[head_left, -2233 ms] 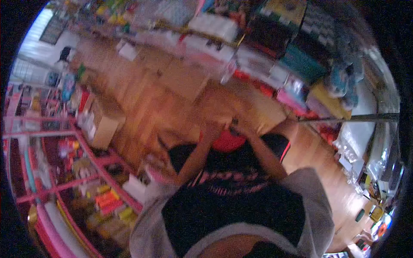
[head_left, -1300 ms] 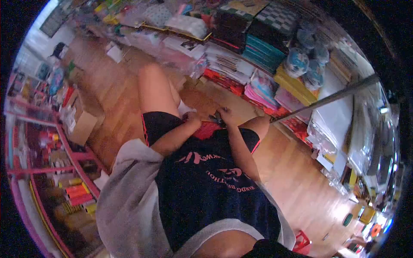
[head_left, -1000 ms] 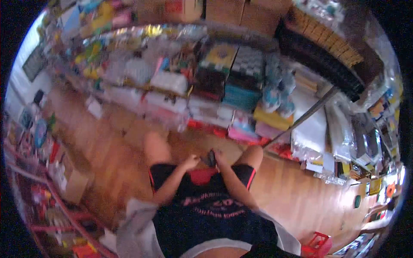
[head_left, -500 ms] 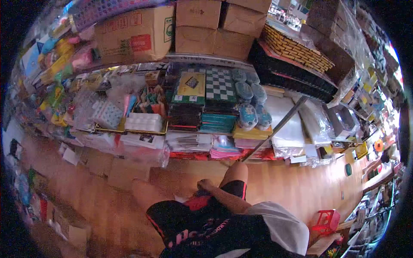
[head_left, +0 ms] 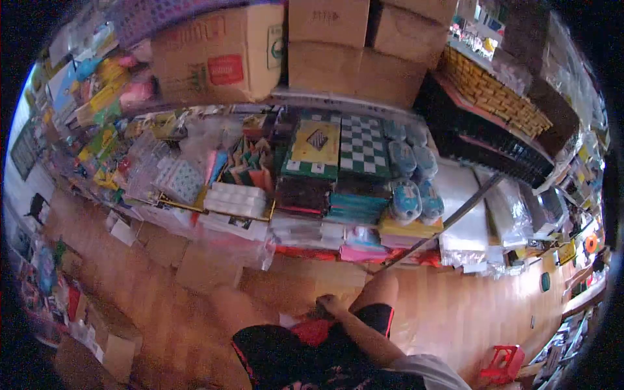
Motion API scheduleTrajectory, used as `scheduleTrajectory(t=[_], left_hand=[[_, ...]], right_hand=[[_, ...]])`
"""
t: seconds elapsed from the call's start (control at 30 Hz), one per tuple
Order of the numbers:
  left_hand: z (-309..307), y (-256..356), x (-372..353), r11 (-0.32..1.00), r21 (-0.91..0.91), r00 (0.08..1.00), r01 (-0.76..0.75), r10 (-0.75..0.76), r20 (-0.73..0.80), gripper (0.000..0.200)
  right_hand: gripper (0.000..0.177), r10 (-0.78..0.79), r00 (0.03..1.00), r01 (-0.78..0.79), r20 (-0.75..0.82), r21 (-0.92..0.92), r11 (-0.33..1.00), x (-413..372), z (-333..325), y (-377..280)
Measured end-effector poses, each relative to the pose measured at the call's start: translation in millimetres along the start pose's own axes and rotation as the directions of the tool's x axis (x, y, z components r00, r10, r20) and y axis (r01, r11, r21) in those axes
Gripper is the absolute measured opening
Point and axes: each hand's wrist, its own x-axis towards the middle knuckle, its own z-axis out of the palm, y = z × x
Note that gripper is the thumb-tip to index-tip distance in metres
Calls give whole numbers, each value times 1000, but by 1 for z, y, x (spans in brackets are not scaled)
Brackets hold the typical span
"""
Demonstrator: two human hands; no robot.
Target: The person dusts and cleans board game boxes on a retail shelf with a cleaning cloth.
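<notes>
My right hand (head_left: 331,304) rests low in the centre, between my bare knees and over my black and red shorts (head_left: 370,318). Its fingers look curled closed, but what they hold, if anything, is too small and blurred to tell. A small pale patch (head_left: 286,320) shows just left of it. My left hand does not appear. Beyond my knees stands a crowded low display with green checkered boards (head_left: 364,144), a yellow boxed board set (head_left: 314,142), clear blue-lidded containers (head_left: 406,200) and a white egg-carton-like pack (head_left: 235,199).
Large cardboard boxes (head_left: 218,55) stand above the display. A dark pole (head_left: 474,198) slants down in front of it. A red plastic stool (head_left: 502,364) is at the lower right on the wooden floor (head_left: 455,312). An open cardboard box (head_left: 117,344) sits lower left.
The view has shifted, so the display, the boxes and the stool appear farther right and lower. My right hand remains between my knees, still curled.
</notes>
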Motion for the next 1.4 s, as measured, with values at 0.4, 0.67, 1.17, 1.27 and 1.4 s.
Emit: scheduleTrajectory(t=[0.4,0.67,1.17,1.27,1.4], left_hand=[[108,37,-4,869,-492,991,-47,102,86,52],[103,111,24,804,-562,938,192,19,347,37],[253,-18,-101,682,-593,892,429,-215,399,41],[310,-52,-140,621,-627,877,470,-248,412,43],[330,-67,-157,584,-663,882,469,-272,385,44]], right_hand=[[27,-20,999,16,-35,-107,994,5,-1,17],[23,12,983,-12,185,-2,1000,25,-18,54],[23,-209,946,120,248,331,936,59,-5,119],[22,-7,954,-22,300,94,995,33,-9,79],[20,-139,985,152,97,-135,979,3,-14,38]])
